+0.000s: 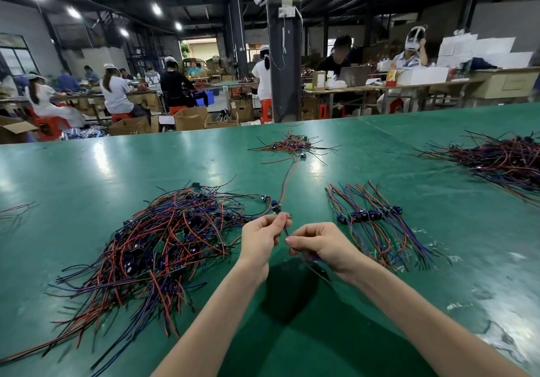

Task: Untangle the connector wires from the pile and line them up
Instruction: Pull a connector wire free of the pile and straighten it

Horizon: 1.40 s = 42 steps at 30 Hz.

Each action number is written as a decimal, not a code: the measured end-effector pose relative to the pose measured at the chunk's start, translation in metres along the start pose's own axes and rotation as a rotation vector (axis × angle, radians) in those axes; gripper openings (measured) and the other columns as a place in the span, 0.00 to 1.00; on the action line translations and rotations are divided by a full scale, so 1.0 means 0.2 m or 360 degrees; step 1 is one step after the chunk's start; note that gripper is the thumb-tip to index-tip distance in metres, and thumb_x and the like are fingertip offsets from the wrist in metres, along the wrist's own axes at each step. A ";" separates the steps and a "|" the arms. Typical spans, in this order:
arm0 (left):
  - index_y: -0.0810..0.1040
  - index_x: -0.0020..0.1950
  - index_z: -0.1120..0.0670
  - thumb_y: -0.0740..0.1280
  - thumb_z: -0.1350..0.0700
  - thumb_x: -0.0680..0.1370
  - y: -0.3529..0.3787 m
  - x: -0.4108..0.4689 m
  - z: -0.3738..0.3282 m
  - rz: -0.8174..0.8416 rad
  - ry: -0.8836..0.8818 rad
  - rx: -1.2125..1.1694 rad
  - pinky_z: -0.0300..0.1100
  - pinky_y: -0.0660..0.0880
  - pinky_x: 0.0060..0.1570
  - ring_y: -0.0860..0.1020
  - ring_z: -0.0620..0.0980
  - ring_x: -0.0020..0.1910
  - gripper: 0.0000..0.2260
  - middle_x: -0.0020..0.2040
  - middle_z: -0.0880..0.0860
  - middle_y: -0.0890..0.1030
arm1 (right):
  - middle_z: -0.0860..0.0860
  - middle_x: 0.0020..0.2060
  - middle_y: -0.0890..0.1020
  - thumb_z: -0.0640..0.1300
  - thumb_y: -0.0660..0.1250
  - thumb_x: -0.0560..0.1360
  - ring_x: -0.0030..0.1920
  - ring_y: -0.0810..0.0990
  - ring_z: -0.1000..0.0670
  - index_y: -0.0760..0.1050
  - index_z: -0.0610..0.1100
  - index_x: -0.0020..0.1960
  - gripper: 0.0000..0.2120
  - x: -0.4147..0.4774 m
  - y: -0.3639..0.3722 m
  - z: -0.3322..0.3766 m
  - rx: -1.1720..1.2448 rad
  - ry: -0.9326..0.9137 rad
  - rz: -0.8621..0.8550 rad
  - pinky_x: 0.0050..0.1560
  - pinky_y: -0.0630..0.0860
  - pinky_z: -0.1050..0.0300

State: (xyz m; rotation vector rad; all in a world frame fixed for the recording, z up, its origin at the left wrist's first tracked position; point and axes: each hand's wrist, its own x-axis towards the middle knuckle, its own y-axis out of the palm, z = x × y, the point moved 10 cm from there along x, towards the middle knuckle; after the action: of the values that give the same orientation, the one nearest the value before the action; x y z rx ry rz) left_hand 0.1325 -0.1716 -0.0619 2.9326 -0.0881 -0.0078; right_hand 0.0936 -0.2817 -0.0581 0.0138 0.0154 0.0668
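Pinches one connector wire (pixel 285 232) in left hand (pixel 261 239), fingers curled, just under its dark connector (pixel 276 208). Grips same wire lower down in right hand (pixel 318 243), fingers curled round it. Holds it over green table (pixel 87 172), at right edge of tangled pile (pixel 163 245), left of lined-up row (pixel 371 218) lying side by side, connectors level. Small heap (pixel 292 145) farther back, large heap (pixel 502 157) far right.

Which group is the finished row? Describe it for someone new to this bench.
On the green table, look just right of the right hand. The lined-up row lies there: wires roughly parallel, blue connectors side by side across the middle, unlike the tangled pile on the left.
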 end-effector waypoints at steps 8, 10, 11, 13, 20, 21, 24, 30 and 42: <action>0.79 0.40 0.58 0.66 0.63 0.77 -0.25 0.09 -0.07 -0.0293 -0.0017 -0.0255 0.33 0.64 0.30 0.66 0.42 0.28 0.07 0.32 0.49 0.81 | 0.52 0.27 0.82 0.34 0.69 0.73 0.26 0.72 0.57 0.77 0.41 0.38 0.06 -0.05 0.17 -0.01 -0.0275 -0.0075 0.0352 0.29 0.66 0.66; 0.79 0.40 0.58 0.66 0.63 0.77 -0.27 0.10 -0.06 -0.0310 -0.0023 -0.0271 0.34 0.65 0.31 0.67 0.43 0.29 0.06 0.31 0.48 0.81 | 0.53 0.27 0.81 0.32 0.69 0.73 0.27 0.73 0.58 0.77 0.40 0.41 0.05 -0.06 0.17 0.00 -0.0305 -0.0127 0.0347 0.31 0.67 0.68; 0.79 0.41 0.58 0.66 0.63 0.78 -0.27 0.10 -0.06 -0.0312 -0.0022 -0.0287 0.34 0.66 0.31 0.67 0.43 0.29 0.06 0.30 0.47 0.81 | 0.54 0.28 0.81 0.31 0.68 0.73 0.28 0.75 0.59 0.77 0.39 0.42 0.05 -0.06 0.17 0.01 -0.0328 -0.0155 0.0349 0.33 0.69 0.69; 0.78 0.41 0.58 0.66 0.63 0.78 -0.28 0.11 -0.07 -0.0320 -0.0028 -0.0320 0.32 0.66 0.30 0.68 0.42 0.28 0.06 0.29 0.47 0.81 | 0.53 0.32 0.80 0.29 0.69 0.72 0.32 0.76 0.60 0.77 0.38 0.46 0.07 -0.06 0.17 0.02 -0.0427 -0.0202 0.0346 0.39 0.71 0.70; 0.78 0.41 0.58 0.65 0.63 0.78 -0.26 0.13 -0.02 -0.0275 -0.0160 -0.0466 0.31 0.67 0.25 0.69 0.41 0.24 0.07 0.28 0.47 0.81 | 0.54 0.34 0.80 0.25 0.67 0.71 0.33 0.77 0.63 0.74 0.45 0.40 0.15 -0.07 0.16 0.09 -0.0544 -0.0393 0.0246 0.42 0.74 0.68; 0.78 0.41 0.58 0.65 0.63 0.78 -0.25 0.13 -0.02 -0.0259 -0.0187 -0.0512 0.31 0.68 0.24 0.70 0.40 0.23 0.06 0.28 0.47 0.81 | 0.53 0.34 0.80 0.25 0.67 0.70 0.33 0.77 0.62 0.75 0.45 0.39 0.16 -0.07 0.15 0.10 -0.0538 -0.0425 0.0219 0.42 0.75 0.68; 0.78 0.41 0.58 0.65 0.63 0.78 -0.23 0.13 -0.01 -0.0216 -0.0233 -0.0601 0.30 0.69 0.23 0.71 0.39 0.21 0.06 0.29 0.48 0.81 | 0.51 0.34 0.80 0.22 0.66 0.69 0.33 0.76 0.62 0.75 0.46 0.36 0.18 -0.08 0.14 0.13 -0.0541 -0.0494 0.0155 0.42 0.76 0.66; 0.78 0.42 0.58 0.63 0.63 0.79 -0.16 0.11 -0.02 -0.0128 -0.0245 -0.0678 0.30 0.69 0.22 0.71 0.38 0.20 0.07 0.28 0.48 0.81 | 0.57 0.29 0.81 0.24 0.69 0.68 0.32 0.77 0.62 0.76 0.47 0.35 0.18 -0.08 0.16 0.13 -0.0498 -0.0487 0.0287 0.40 0.73 0.69; 0.79 0.43 0.58 0.65 0.62 0.78 -0.09 0.08 -0.05 0.0008 -0.0156 -0.0448 0.30 0.71 0.25 0.72 0.38 0.23 0.05 0.30 0.47 0.81 | 0.47 0.57 0.82 0.55 0.65 0.74 0.56 0.77 0.53 0.76 0.41 0.60 0.21 -0.10 0.11 0.01 -0.0190 0.0208 0.0792 0.54 0.69 0.59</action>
State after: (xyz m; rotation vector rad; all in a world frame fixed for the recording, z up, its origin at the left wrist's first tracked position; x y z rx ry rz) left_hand 0.1489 -0.1528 -0.0562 2.6497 -0.1007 -0.1503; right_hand 0.0712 -0.2608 -0.0559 -0.1065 0.1386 0.5658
